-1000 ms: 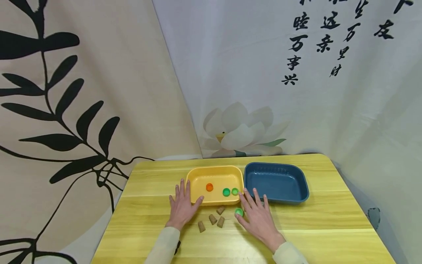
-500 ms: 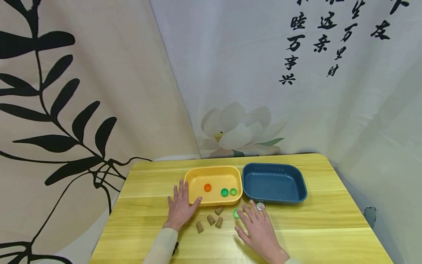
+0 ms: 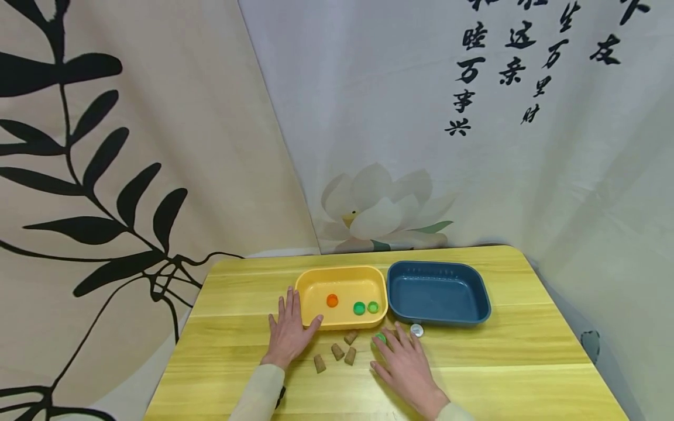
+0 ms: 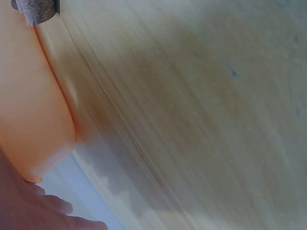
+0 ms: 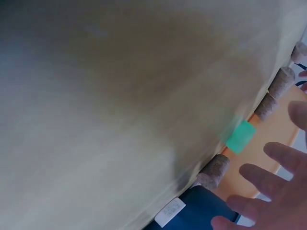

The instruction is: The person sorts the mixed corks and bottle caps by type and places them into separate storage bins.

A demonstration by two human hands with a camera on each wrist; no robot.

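Observation:
My left hand point(image 3: 288, 336) rests at the left front corner of the yellow tray point(image 3: 342, 325), fingers straight and thumb along the front rim. In the tray lie an orange cap point(image 3: 332, 300), a dark green cap point(image 3: 359, 308) and a light green cap point(image 3: 373, 307). With spread fingers, my right hand point(image 3: 406, 368) is over the table beside a green cap point(image 3: 380, 338), which its fingertips partly cover in the head view. A gap shows between fingers and cap in the right wrist view. A cork point(image 5: 215, 168) and a white cap point(image 3: 416, 330) lie near it.
To the right of the yellow tray stands a dark blue tray point(image 3: 437, 319). Several corks point(image 3: 337, 351) lie on the wooden table point(image 3: 526, 351) between the hands. A printed cloth point(image 3: 263, 146) hangs behind the table.
My right hand has drawn back from between the trays toward the near side, uncovering the white cap. My left hand keeps its place on the yellow tray.

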